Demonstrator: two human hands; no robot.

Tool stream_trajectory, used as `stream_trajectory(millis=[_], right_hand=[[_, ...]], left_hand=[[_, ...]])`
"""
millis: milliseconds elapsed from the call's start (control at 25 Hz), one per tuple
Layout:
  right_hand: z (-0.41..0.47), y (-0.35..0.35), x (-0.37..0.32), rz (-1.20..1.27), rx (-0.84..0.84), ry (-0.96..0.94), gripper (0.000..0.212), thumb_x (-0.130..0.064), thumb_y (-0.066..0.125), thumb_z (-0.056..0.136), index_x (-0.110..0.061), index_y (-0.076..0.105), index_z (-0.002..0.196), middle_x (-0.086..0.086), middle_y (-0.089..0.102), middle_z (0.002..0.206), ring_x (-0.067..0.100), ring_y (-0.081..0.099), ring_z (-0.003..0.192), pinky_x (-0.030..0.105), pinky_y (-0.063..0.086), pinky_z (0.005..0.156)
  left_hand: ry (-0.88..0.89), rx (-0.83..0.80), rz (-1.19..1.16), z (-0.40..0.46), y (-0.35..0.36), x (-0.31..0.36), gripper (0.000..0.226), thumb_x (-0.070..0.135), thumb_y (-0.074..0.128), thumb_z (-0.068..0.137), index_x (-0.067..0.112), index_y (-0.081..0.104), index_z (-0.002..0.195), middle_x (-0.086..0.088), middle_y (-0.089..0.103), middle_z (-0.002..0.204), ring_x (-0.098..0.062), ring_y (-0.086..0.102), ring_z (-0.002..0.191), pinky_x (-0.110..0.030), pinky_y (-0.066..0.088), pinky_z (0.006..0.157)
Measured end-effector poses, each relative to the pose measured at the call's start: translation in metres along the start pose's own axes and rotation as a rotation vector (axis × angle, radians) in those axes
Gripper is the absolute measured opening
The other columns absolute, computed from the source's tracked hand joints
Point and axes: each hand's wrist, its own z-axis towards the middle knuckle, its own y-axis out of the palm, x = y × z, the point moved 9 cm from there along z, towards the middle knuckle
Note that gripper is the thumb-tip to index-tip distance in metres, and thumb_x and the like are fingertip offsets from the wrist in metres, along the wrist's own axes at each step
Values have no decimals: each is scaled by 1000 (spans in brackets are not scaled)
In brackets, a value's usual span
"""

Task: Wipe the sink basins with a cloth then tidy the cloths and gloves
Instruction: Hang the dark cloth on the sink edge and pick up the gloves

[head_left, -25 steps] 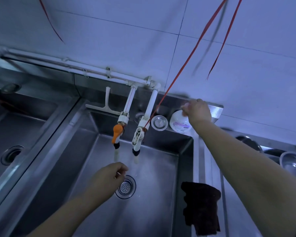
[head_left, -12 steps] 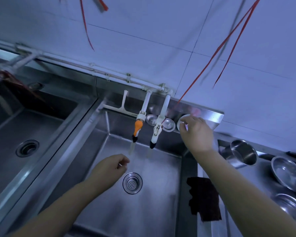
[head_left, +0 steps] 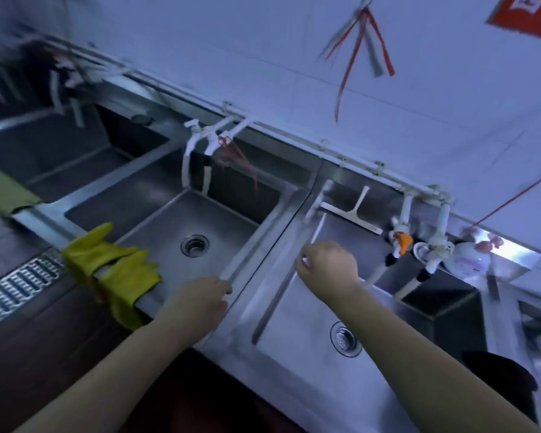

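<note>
Draping, gloves: yellow gloves (head_left: pixel 113 270) hang over the front rim, probably drying.
Left hand (head_left: pixel 197 303): curled, empty, near the sink divider (head_left: pixel 263 242).
Right hand (head_left: pixel 328 267): fist over the right basin (head_left: pixel 297 332); contents unclear.
Dark cloth (head_left: pixel 500 373): on the far-right edge, unused.

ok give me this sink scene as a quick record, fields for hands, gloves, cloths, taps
left hand: fingers curled, over the ridge between basins, holds nothing seen
right hand: loosely curled above the right basin
gloves: yellow, draped over the front rim of the middle basin
dark cloth: on the right basin's right edge
green cloth: on the far left rim
orange tap: over the right basin
</note>
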Motion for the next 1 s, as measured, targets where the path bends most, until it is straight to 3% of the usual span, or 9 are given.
stream_trajectory(millis=[160, 240, 360, 480, 640, 1000], right_hand=[[22, 43, -161, 19, -196, -178, 32, -28, 44, 91, -15, 38, 62, 1, 42, 65, 24, 40, 64, 28, 22, 49], [27, 45, -236, 42, -206, -297, 41, -27, 43, 91, -15, 24, 57, 1, 28, 57, 26, 35, 60, 29, 14, 46], [34, 48, -314, 60, -248, -436, 44, -25, 42, 93, -18, 18, 57, 2, 21, 57, 24, 29, 55, 32, 13, 47], [55, 56, -370, 61, -275, -496, 41, -25, 43, 91, -18, 21, 57, 1, 24, 56, 22, 29, 54, 32, 13, 46], [97, 80, -426, 105, -311, -552, 33, -28, 43, 91, -13, 34, 62, 4, 36, 59, 22, 38, 59, 32, 24, 51], [252, 136, -527, 185, -381, -579, 26, -28, 42, 93, -10, 53, 77, 5, 57, 78, 24, 56, 74, 31, 38, 58]], left_hand=[[-139, 32, 277, -86, -35, -135, 25, 28, 37, 96, 23, 52, 116, 2, 56, 114, -19, 55, 107, -33, 46, 85], [-259, 55, 293, -125, -51, -194, 23, 31, 40, 94, 24, 52, 112, 1, 57, 112, -20, 56, 106, -33, 45, 87], [-381, 99, 257, -161, -65, -253, 27, 36, 45, 92, 25, 52, 115, 2, 56, 115, -20, 54, 110, -34, 42, 89], [-474, 137, 206, -181, -72, -299, 30, 38, 46, 92, 27, 51, 119, 4, 56, 118, -18, 53, 114, -33, 42, 90], [-550, 128, 172, -183, -77, -354, 31, 38, 47, 91, 27, 51, 120, 3, 55, 120, -19, 53, 114, -33, 42, 88], [-709, 111, 129, -119, -144, -520, 27, 37, 47, 91, 23, 55, 113, 2, 57, 115, -21, 56, 107, -35, 50, 84]])
